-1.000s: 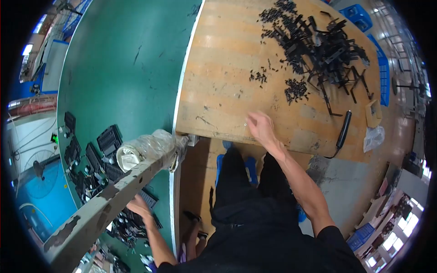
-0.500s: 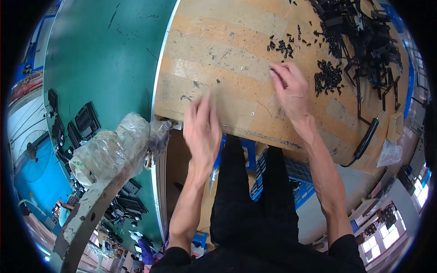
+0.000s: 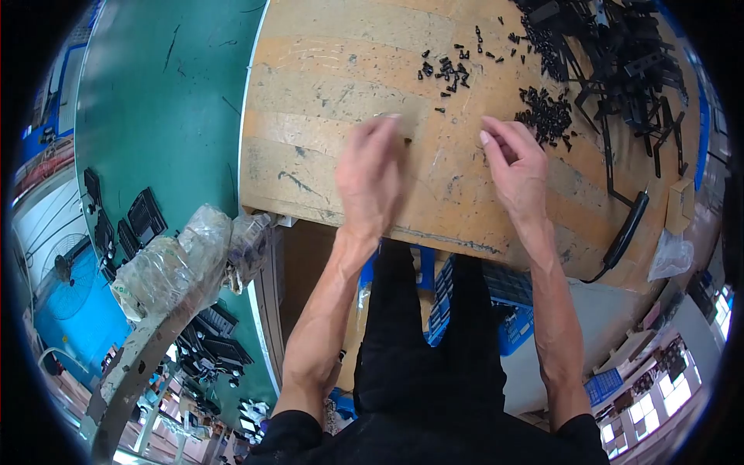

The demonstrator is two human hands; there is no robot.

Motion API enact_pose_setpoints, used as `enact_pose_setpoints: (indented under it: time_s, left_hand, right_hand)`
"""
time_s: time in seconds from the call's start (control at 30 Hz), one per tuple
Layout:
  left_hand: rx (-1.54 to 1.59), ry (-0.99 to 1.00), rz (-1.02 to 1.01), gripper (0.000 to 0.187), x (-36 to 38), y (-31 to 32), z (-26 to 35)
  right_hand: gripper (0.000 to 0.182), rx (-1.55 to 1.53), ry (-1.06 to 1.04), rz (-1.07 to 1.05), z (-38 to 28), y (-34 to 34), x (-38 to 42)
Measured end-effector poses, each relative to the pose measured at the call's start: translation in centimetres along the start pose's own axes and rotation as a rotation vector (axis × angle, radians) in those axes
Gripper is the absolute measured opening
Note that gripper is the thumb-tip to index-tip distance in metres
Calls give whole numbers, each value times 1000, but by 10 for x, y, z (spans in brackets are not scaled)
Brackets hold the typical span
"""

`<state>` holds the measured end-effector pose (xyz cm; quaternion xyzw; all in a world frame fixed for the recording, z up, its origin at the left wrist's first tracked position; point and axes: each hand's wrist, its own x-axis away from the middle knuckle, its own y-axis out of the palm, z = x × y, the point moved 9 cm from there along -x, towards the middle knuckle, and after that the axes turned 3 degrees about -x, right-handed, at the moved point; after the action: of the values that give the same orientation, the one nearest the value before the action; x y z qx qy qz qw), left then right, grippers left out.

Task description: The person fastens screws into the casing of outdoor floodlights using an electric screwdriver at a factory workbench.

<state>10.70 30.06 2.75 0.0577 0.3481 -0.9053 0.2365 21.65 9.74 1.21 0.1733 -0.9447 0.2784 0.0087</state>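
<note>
My left hand (image 3: 370,170) is over the front middle of the wooden worktable (image 3: 310,101), its fingers smeared by motion. Close to its fingertips shows a small dark piece (image 3: 408,141), probably a screw. My right hand (image 3: 518,163) is right of it, thumb and forefinger curled together in a pinch; whatever they hold, if anything, cannot be made out. Just beyond the right fingers lies a dense heap of small black screws (image 3: 545,116). Further left, a looser scatter of black screws (image 3: 448,71) spreads over the wood.
Black metal brackets (image 3: 620,70) are piled at the back right. A black electric screwdriver (image 3: 626,232) lies at the right edge, near a small cardboard box (image 3: 680,205) and a plastic bag (image 3: 671,256). A green conveyor surface (image 3: 178,101) and a plastic-wrapped post (image 3: 178,263) stand left.
My left hand has moved away from the table's front edge, inward over the wood. My right hand is now nearer the dense screw heap. The view has shifted somewhat.
</note>
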Motion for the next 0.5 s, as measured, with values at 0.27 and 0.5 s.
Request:
enact_pose_setpoints:
  time_s: [0.27, 0.5]
  left_hand:
    - [-378, 109, -104, 30, -21, -1, -14]
    - [-487, 215, -255, 38, -24, 2, -11]
  right_hand:
    - [13, 288, -358, -99, -46, 35, -6]
    - [7, 516, -457, -180, -47, 46, -10]
